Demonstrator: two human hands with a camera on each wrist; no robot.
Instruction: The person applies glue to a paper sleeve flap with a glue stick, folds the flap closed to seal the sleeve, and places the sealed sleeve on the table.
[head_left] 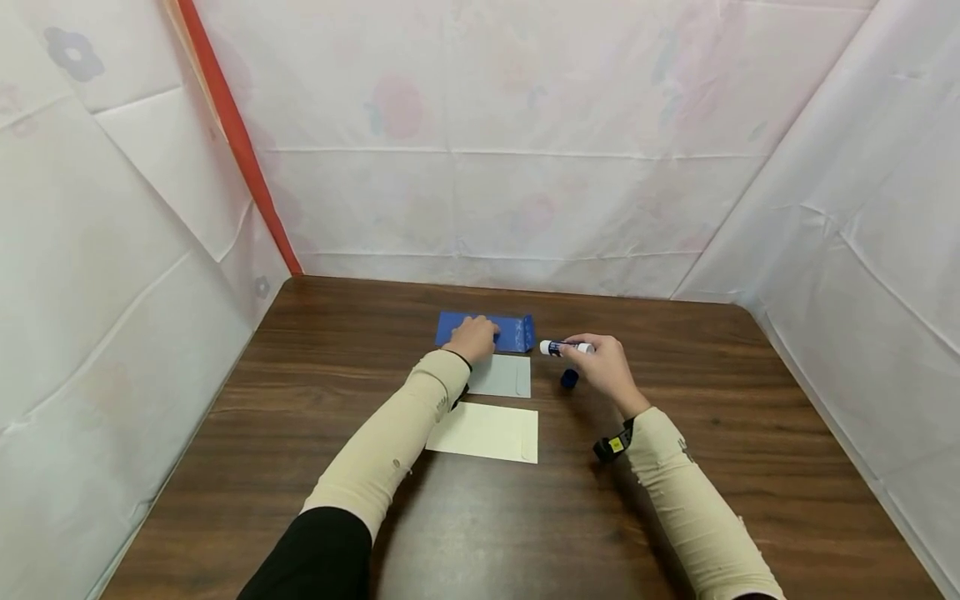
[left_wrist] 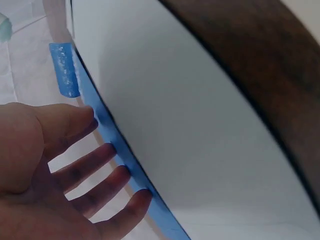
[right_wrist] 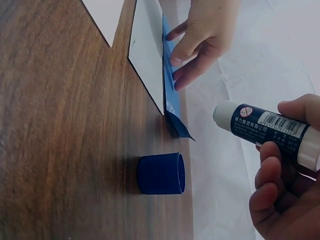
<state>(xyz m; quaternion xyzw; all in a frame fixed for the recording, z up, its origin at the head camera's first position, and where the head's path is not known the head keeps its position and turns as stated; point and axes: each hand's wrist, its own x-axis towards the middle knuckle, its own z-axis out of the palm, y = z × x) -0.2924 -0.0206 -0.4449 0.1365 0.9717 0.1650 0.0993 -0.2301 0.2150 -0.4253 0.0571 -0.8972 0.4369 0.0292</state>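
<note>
A blue envelope point(head_left: 510, 333) lies at the far side of the table, its flap point(right_wrist: 177, 126) lifted at the right end with whitish marks near the fold. My left hand point(head_left: 472, 339) rests its fingertips on this envelope, pressing it from above. To the right, my right hand point(head_left: 611, 371) grips an uncapped glue stick point(right_wrist: 270, 127), white at both ends with a dark blue label. Its open end points left toward the flap, apart from it. The dark blue cap point(right_wrist: 161, 173) stands on the table below the glue stick.
Nearer to me, a pale grey envelope point(head_left: 504, 377) lies below the blue one, and a cream envelope point(head_left: 487, 432) below that. The brown wooden table point(head_left: 315, 400) is bordered by white patterned sheets point(head_left: 480, 200) at the back and sides. A red strip point(head_left: 240, 142) slants down the back left.
</note>
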